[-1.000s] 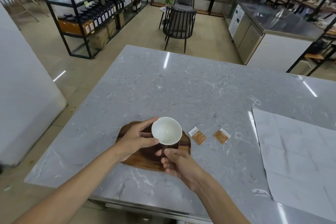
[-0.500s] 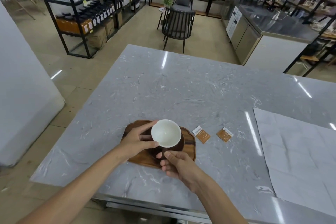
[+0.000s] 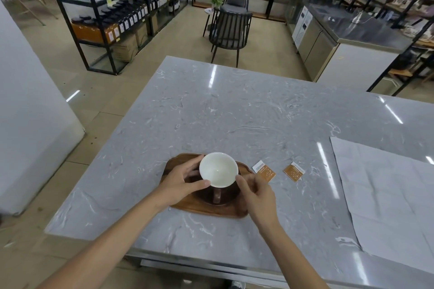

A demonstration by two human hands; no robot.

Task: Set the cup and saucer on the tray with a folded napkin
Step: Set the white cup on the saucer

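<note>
Cup [image 3: 218,169] sat on saucer [image 3: 217,196], tray [image 3: 206,209] at table's near edge. Left hand [image 3: 179,183] pinched cup rim; right hand [image 3: 256,191] beside it, fingers loosely spread, empty. Handle pointed toward the person. Unfolded napkin [image 3: 385,192] lay right, nearer right hand.

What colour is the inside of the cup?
White inside the cup, seen in the head view.

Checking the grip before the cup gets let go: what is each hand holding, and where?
The left hand holds the cup by its rim. The right hand touches the rim's other side, holding nothing.
</note>
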